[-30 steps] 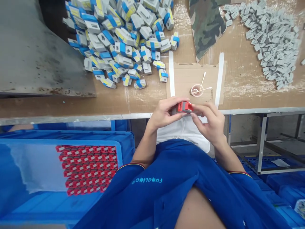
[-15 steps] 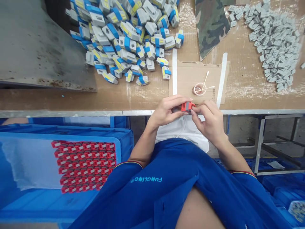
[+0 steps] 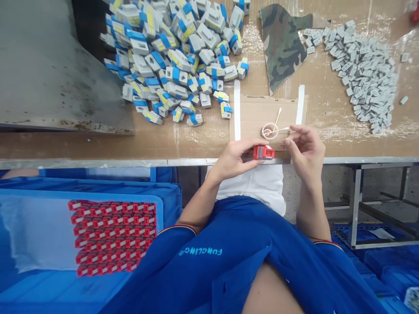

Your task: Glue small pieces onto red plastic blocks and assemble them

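My left hand (image 3: pixel 234 159) grips a small red-and-grey plastic block (image 3: pixel 263 152) at the bench's front edge. My right hand (image 3: pixel 306 150) has moved away from the block and holds nothing I can see. Its fingertips are close to the end of a cotton swab (image 3: pixel 278 129). The swab lies across a small round dish (image 3: pixel 270 130) with a pale rim, and a second swab (image 3: pixel 278 117) leans up from it. Both stand on a cardboard pad (image 3: pixel 252 117).
A heap of blue, grey and yellow plastic parts (image 3: pixel 173 65) lies beyond my hands. Small grey parts (image 3: pixel 363 74) spread at right, beside a camouflage cloth (image 3: pixel 281 46). A metal sheet (image 3: pixel 55 74) slopes at left. A blue crate (image 3: pixel 111 237) holds rows of red-and-white parts.
My right hand has let go of the red block and moved up and right towards the dish. My left hand still grips the block, which now sits slightly further right.
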A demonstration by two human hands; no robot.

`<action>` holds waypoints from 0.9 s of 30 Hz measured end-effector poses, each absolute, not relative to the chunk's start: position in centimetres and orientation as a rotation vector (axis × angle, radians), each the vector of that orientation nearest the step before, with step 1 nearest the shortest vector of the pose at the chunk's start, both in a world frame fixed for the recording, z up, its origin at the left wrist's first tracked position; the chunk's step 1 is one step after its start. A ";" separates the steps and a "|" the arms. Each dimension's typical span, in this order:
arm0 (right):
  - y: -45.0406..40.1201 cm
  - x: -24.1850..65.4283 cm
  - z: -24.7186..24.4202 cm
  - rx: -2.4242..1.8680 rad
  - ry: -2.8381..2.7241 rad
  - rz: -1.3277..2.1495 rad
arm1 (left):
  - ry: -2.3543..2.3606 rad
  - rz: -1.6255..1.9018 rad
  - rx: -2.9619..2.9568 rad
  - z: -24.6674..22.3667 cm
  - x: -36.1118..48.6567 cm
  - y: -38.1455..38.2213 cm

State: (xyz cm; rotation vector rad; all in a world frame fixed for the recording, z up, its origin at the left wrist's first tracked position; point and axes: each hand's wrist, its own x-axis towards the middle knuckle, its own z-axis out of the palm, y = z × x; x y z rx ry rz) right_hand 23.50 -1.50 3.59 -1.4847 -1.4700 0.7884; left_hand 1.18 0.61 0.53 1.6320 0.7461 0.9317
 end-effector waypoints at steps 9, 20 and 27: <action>1.5 22.6 4.4 -1.353 -1.625 0.601 | 0.771 0.902 1.471 0.2 0.9 0.5; 1.0 22.2 2.0 -1.339 -1.495 0.359 | 0.760 0.926 1.487 0.2 0.9 0.4; 0.3 21.7 1.5 -1.292 -1.077 0.650 | 0.793 0.911 1.512 0.4 0.9 0.3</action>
